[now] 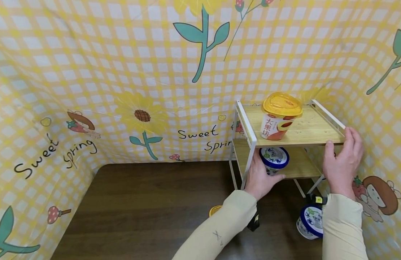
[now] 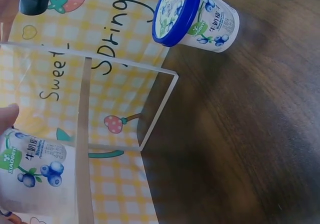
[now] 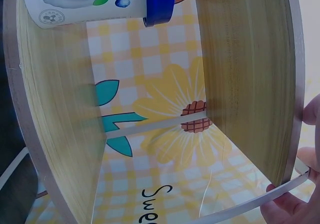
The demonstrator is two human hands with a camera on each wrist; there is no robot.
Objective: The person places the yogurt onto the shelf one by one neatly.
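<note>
My left hand (image 1: 260,178) holds an upright yogurt cup (image 1: 274,157) with a blue lid, its thumb across the front and fingers at the left side. Blueberries are printed on the cup's white wall, seen in the left wrist view. The cup is at the lower wooden shelf (image 1: 301,164) of a two-tier rack (image 1: 309,126) with white metal sides. At the rack's front right top corner, my right hand (image 1: 343,162) grips the board and side rail, thumb at the front edge. On the top board stands a fruit cup (image 1: 276,128) with a yellow domed lid.
Another blue-lidded yogurt cup (image 1: 310,222) stands on the dark wooden table (image 1: 138,209), partly behind my right sleeve. A yellow lid (image 1: 215,209) peeks out from behind my left forearm. Yellow checked cloth (image 1: 138,72) walls the table in at the back and sides.
</note>
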